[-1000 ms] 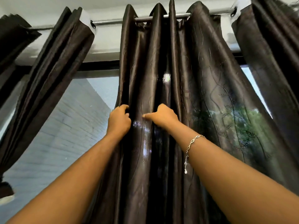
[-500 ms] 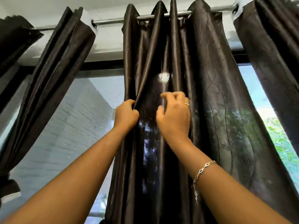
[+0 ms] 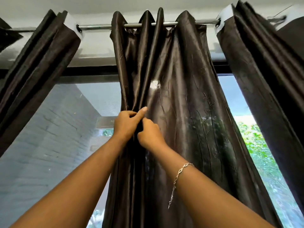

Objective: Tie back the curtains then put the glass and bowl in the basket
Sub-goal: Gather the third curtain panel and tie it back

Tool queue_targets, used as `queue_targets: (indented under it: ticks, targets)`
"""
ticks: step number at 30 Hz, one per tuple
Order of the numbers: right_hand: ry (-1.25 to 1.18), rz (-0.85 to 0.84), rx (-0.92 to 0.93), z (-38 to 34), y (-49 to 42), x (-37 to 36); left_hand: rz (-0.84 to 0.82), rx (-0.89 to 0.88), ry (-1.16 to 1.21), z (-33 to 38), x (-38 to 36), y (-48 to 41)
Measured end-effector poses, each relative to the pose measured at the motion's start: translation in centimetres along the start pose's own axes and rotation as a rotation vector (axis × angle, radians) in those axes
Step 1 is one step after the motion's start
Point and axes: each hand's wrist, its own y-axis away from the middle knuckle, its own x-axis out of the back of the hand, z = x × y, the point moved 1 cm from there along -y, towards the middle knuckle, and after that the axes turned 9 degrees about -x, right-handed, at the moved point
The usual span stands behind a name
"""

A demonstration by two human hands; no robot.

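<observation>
Bringing the right hand (image 3: pixel 150 136) leftward and a little lower than half a second ago, closing the earlier gap to the left hand (image 3: pixel 125 127) and setting the two close together at the left edge of the middle curtain (image 3: pixel 177 99). Gripping a bunch of gathered folds with the left hand, fingers curled round the cloth, forefinger sticking up straight against the fabric. Pinching the same folds with the right hand just beside and slightly below, fingers curled in toward the thumb, fingertips lost in the dark cloth. Wearing a silver bracelet (image 3: pixel 181 170) on the right wrist, loose end dangling. Facing the middle curtain hanging by its eyelets from the metal rod (image 3: pixel 98 27) above the top edge of the window (image 3: pixel 54 137), bunched along the left edge, spreading wide toward the right. Seeing the left curtain (image 3: pixel 37 68) near the left end of the rod and the right curtain (image 3: pixel 266 83) near the right end, each well apart from the middle one and slanting outward on the way down. Looking through the glass at a grey brick wall on the left and green leaves on the right.
</observation>
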Motion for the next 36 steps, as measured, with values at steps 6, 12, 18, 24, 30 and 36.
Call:
queue_targets:
  ticks: [6,12,18,24,30,36]
  targets:
    - [0.095,0.545,0.115,2.1,0.0,5.4,0.133,0.039,-0.141,-0.1,0.1,0.3]
    - [0.231,0.610,-0.378,8.2,-0.9,16.1,0.143,-0.062,-0.157,-0.3,0.6,0.9]
    - [0.478,0.484,-0.150,6.3,-1.2,12.8,0.083,-0.094,-0.267,-0.2,1.5,0.7]
    - [0.462,0.404,-0.030,-2.2,-3.6,5.2,0.127,-0.101,-0.329,-0.8,4.5,-0.3]
    - [0.226,0.192,0.197,-13.2,-4.3,-2.2,0.214,-0.121,-0.421,-0.9,11.2,-2.3]
    - [0.090,0.120,0.181,-13.5,-3.2,-3.3,0.083,-0.236,-0.232,-2.3,13.6,-0.8]
